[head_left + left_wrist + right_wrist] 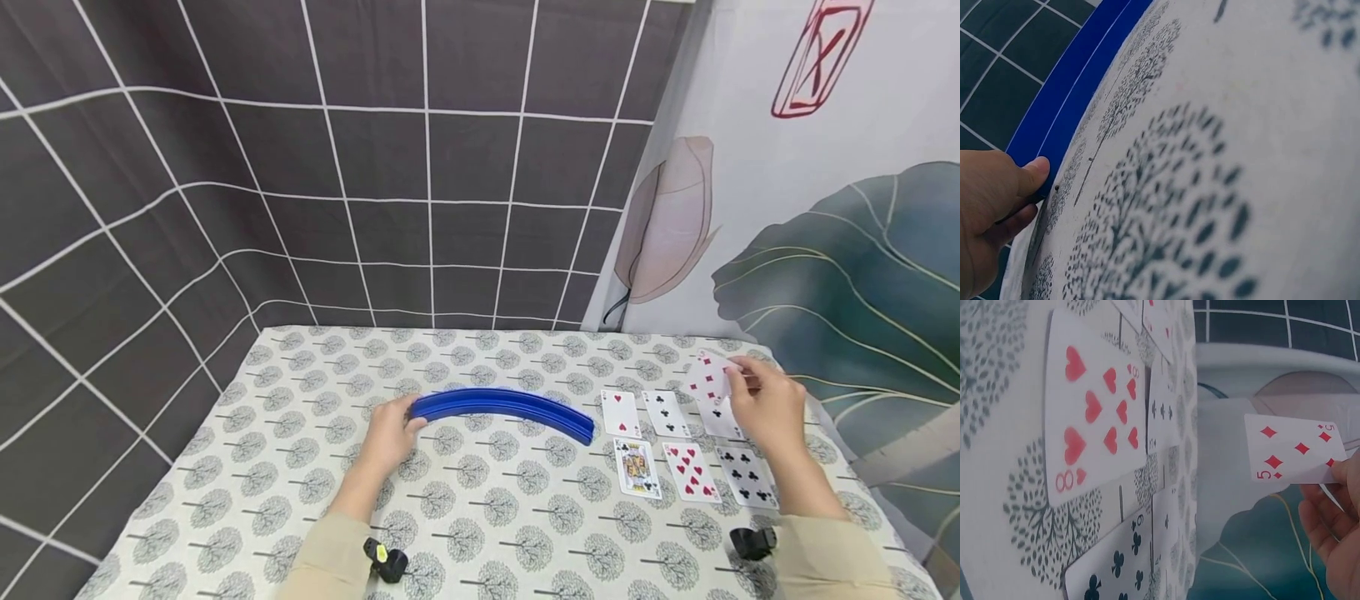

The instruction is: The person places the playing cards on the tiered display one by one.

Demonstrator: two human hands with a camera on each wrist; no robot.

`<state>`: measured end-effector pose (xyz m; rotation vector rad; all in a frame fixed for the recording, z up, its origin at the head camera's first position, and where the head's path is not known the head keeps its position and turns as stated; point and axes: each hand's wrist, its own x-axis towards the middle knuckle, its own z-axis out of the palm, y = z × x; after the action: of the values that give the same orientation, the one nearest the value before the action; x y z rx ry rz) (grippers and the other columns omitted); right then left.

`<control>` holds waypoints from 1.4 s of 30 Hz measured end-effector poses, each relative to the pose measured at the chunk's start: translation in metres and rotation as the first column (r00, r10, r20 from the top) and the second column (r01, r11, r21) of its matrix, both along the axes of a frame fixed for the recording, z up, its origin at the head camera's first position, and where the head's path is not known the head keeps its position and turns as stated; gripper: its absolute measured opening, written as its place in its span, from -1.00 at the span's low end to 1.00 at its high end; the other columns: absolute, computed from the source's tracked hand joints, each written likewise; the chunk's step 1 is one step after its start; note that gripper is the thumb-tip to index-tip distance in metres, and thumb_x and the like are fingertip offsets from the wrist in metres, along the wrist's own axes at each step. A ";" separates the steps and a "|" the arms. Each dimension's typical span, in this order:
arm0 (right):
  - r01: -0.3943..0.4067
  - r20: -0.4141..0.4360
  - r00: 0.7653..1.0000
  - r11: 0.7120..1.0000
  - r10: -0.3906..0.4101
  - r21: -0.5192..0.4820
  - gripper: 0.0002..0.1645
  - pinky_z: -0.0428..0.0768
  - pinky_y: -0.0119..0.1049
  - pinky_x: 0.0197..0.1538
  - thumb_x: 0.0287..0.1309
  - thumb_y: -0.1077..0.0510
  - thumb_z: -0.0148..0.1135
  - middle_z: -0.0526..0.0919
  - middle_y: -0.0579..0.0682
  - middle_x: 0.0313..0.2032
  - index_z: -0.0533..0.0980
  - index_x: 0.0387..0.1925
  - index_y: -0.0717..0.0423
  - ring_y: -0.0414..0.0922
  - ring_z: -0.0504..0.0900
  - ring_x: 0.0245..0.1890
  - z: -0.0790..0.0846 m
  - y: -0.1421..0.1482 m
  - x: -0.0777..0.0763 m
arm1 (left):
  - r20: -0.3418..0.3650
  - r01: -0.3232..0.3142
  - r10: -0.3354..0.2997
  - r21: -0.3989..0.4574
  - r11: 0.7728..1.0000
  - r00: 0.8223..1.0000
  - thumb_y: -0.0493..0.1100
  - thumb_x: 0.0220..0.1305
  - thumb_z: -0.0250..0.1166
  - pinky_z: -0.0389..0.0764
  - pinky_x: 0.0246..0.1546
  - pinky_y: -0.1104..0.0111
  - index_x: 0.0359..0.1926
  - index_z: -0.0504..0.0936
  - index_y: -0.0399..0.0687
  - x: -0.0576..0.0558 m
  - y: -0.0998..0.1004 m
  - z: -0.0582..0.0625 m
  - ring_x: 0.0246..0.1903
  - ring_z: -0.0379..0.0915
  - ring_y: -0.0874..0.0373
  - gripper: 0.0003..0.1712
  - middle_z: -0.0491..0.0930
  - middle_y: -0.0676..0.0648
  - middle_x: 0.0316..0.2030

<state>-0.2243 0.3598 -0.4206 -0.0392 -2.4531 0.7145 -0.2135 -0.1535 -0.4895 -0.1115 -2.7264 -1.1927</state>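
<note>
My left hand [392, 435] pinches the left end of a blue curved card holder [502, 402] standing on the table; its thumb lies on the near face in the left wrist view. No cards show in the holder. My right hand [768, 404] pinches a five of diamonds [1294, 450] by one corner, raised above the table at the right. Below it lie two rows of face-up cards. At the back are a two of hearts [620, 413], a three of clubs [666, 414] and a partly covered club card [722, 421]. In front lie a king of clubs [637, 468], an eight of hearts [692, 472] and a six of clubs [747, 477].
A tree-print cloth [480, 517] covers the table. Behind it hangs a dark curtain with a white grid [382, 154]. A light leaf-patterned curtain [750, 192] hangs at the right, close to the right hand.
</note>
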 end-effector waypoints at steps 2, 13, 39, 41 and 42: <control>-0.006 -0.017 1.000 1.000 0.006 -0.004 -0.68 0.22 0.36 0.18 0.40 0.30 0.13 0.65 0.48 -0.18 0.54 0.07 0.44 0.41 0.63 -0.22 0.000 -0.002 -0.001 | 0.005 0.000 0.000 0.004 1.000 1.000 -0.34 0.25 0.39 0.60 0.20 0.05 0.25 0.54 -0.35 0.000 0.000 0.001 0.04 0.63 -0.22 -0.46 0.64 -0.36 0.06; -0.058 -0.080 0.995 0.998 0.058 0.004 -0.73 0.34 0.31 0.10 0.33 0.36 0.19 0.66 0.48 -0.21 0.57 0.02 0.43 0.41 0.66 -0.31 -0.005 -0.016 -0.007 | 0.022 -0.005 0.005 0.006 1.000 1.000 -0.33 0.25 0.39 0.61 0.18 0.06 0.27 0.52 -0.34 -0.001 0.000 0.002 0.03 0.63 -0.22 -0.44 0.64 -0.36 0.07; -0.133 -0.096 0.986 0.991 0.133 0.009 -0.78 0.38 0.29 0.09 0.31 0.36 0.24 0.70 0.41 -0.30 0.59 -0.05 0.39 0.32 0.68 -0.40 -0.015 -0.047 -0.012 | 0.024 0.001 -0.003 0.061 0.998 1.000 -0.35 0.22 0.41 0.68 0.10 0.10 0.20 0.58 -0.29 -0.001 -0.002 -0.003 -0.03 0.68 -0.16 -0.49 0.69 -0.30 -0.02; -0.138 -0.082 0.987 0.990 0.138 0.003 -0.77 0.34 0.31 0.13 0.32 0.35 0.23 0.70 0.41 -0.28 0.59 -0.03 0.38 0.32 0.69 -0.38 -0.015 -0.049 -0.011 | 0.023 0.002 -0.004 0.073 0.997 1.000 -0.35 0.21 0.41 0.68 0.10 0.10 0.19 0.59 -0.29 -0.001 -0.002 -0.002 -0.04 0.68 -0.15 -0.50 0.70 -0.29 -0.03; -0.140 -0.074 0.987 0.990 0.139 0.001 -0.77 0.31 0.32 0.14 0.33 0.34 0.23 0.70 0.41 -0.27 0.59 -0.02 0.38 0.32 0.68 -0.37 -0.015 -0.051 -0.011 | 0.021 0.002 -0.004 0.076 0.997 1.000 -0.35 0.21 0.42 0.68 0.10 0.09 0.18 0.60 -0.28 -0.001 -0.002 -0.002 -0.04 0.68 -0.14 -0.51 0.70 -0.28 -0.03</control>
<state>-0.2354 0.3091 -0.4352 0.1561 -2.4009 0.7676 -0.2148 -0.1557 -0.4914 -0.0936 -2.6956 -1.3045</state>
